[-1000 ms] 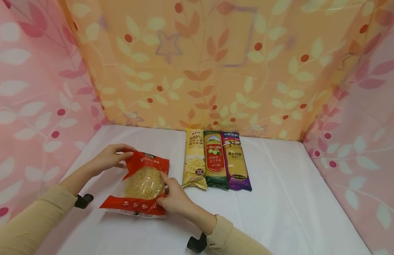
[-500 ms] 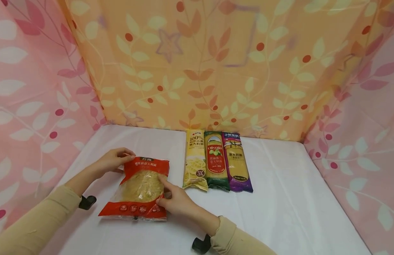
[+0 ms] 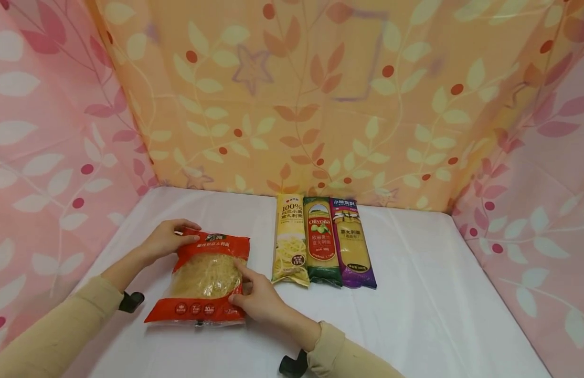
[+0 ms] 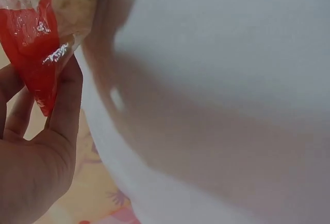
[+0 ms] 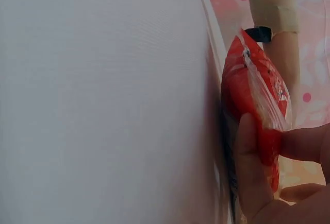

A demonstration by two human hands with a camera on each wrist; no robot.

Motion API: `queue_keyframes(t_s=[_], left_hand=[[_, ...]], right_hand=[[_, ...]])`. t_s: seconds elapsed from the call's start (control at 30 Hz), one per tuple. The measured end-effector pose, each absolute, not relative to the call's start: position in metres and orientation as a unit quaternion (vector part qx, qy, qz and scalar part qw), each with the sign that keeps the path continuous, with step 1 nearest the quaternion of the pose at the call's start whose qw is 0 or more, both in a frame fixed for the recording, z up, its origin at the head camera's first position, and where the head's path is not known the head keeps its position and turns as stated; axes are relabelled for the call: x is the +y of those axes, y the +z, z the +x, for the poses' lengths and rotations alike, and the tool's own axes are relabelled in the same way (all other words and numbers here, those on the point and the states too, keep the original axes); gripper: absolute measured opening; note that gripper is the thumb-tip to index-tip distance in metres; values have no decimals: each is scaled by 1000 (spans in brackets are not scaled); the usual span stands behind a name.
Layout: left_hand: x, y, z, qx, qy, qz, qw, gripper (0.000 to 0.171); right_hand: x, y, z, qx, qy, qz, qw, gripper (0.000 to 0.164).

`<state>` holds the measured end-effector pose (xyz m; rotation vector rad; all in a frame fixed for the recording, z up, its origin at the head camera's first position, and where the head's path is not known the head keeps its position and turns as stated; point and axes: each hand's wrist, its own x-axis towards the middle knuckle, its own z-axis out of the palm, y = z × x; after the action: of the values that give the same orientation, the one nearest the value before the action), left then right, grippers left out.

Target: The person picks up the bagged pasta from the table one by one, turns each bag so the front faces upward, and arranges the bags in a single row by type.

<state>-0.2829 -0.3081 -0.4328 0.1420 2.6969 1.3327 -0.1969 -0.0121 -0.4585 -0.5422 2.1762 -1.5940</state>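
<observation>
A red pasta bag (image 3: 204, 275) with a clear window onto yellowish pasta lies at the left of the white table, in the head view. At its upper left corner my left hand (image 3: 166, 241) pinches the red film; the left wrist view shows this corner (image 4: 44, 74) between thumb and fingers. My right hand (image 3: 261, 296) grips the bag's right edge, thumb near the lower red band and a finger on top of the window. From the right wrist view, the bag's side (image 5: 258, 90) bulges between thumb and fingers. Its underside is hidden.
To the right, three long pasta packets lie side by side: a yellow one (image 3: 290, 239), a green one (image 3: 322, 241) and a purple one (image 3: 353, 244). An orange patterned cloth (image 3: 292, 105) rises behind the white tabletop (image 3: 428, 294), with pink cloths on both sides.
The bag's top edge has come down a little and its film looks flatter, with the bag slightly farther left. Both hands keep hold of it; the three packets stay put.
</observation>
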Motion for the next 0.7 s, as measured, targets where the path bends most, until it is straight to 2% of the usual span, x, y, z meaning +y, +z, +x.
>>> queue_keyframes(t_s=[0.4, 0.57, 0.7], left_hand=[[-310, -423, -346, 908, 413, 74, -5, 38], [-312, -418, -369, 905, 415, 90, -34, 38], [-310, -413, -384, 894, 433, 107, -37, 43]], right_hand=[[-41, -456, -242, 802, -570, -147, 101, 71], [-53, -454, -266, 820, -555, -116, 79, 70], [-59, -454, -284, 829, -547, -99, 66, 70]])
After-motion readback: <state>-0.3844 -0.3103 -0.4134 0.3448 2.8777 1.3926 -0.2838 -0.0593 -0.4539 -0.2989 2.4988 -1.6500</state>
